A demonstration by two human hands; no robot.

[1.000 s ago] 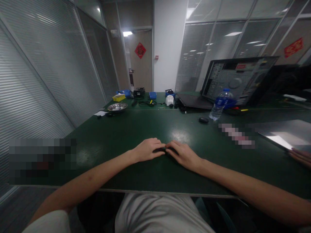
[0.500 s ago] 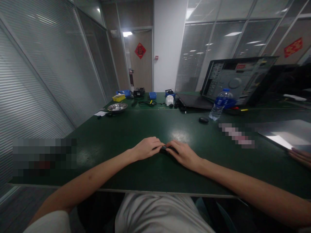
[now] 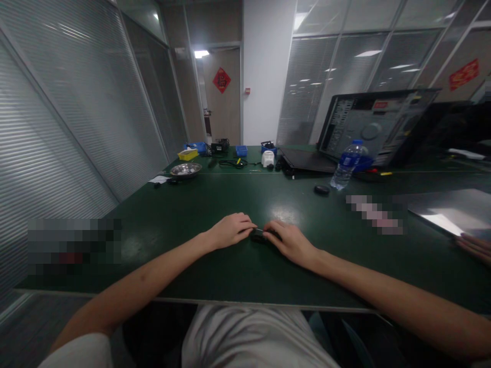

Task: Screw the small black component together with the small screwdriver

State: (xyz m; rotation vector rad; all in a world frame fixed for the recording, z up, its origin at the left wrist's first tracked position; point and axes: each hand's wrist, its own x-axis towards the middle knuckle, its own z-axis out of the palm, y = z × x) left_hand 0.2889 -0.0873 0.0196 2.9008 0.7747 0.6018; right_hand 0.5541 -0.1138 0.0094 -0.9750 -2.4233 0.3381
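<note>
Just above the table in front of me, my left hand [image 3: 232, 230] and my right hand [image 3: 289, 243] meet almost fingertip to fingertip. Below and between them is a small black object [image 3: 259, 236], partly covered by my right fingers; its kind is unclear. A thin pale strip [image 3: 260, 229] runs between the two sets of fingertips. My left thumb and fingers are pinched together at its left end. The right hand is closed, with thumb and fingers curled around the black object's right side.
The green table [image 3: 172, 266] holds a rounded black object [image 3: 321, 189], a water bottle [image 3: 344, 166] and a metal bowl [image 3: 185, 170]. A computer case [image 3: 378, 128] stands at the back right. At the right edge, another person's hand [image 3: 475, 248] touches a shiny panel [image 3: 456, 209].
My fingertips have drawn slightly apart, the left hand shifting a little up and left. More of the black object shows, and the pale strip between the fingers is now visible.
</note>
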